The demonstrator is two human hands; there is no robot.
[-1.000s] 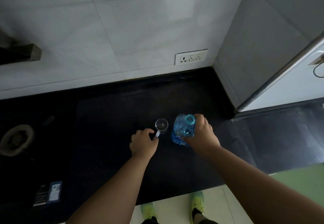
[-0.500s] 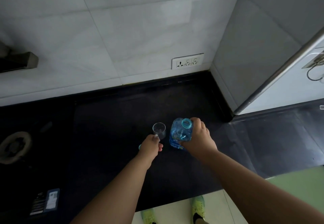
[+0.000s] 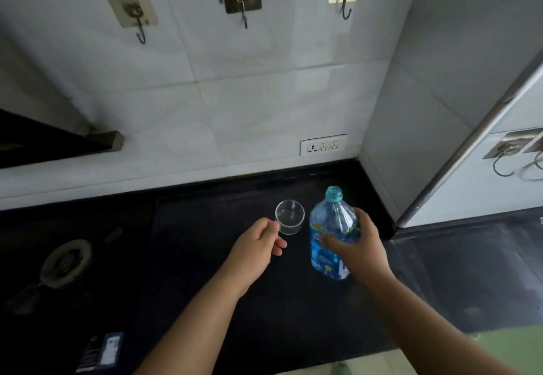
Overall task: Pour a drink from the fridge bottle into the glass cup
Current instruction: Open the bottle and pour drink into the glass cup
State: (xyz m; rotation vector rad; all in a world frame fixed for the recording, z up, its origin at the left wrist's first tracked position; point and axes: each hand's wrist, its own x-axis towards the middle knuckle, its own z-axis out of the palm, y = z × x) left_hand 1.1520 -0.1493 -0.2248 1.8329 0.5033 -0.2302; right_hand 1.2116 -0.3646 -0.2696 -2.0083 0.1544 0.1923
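A clear glass cup (image 3: 290, 216) stands upright on the black counter (image 3: 188, 245), and it looks empty. My left hand (image 3: 255, 247) holds it by its handle on the near left side. Just to the right stands a blue plastic bottle (image 3: 330, 228) with a teal neck, upright and uncapped as far as I can tell. My right hand (image 3: 357, 245) grips the bottle's body from the right, thumb across the label. Cup and bottle stand a small gap apart.
White tiled wall behind with three hooks (image 3: 244, 7) and a socket strip (image 3: 323, 145). A grey panel (image 3: 426, 95) walls off the right. A drain ring (image 3: 66, 260) lies at left, a small packet (image 3: 102, 351) near the front edge.
The view has tilted up, so the wall hooks show now. The bottle stands more upright than before. My left hand has shifted to the cup's handle side; the cup has not moved.
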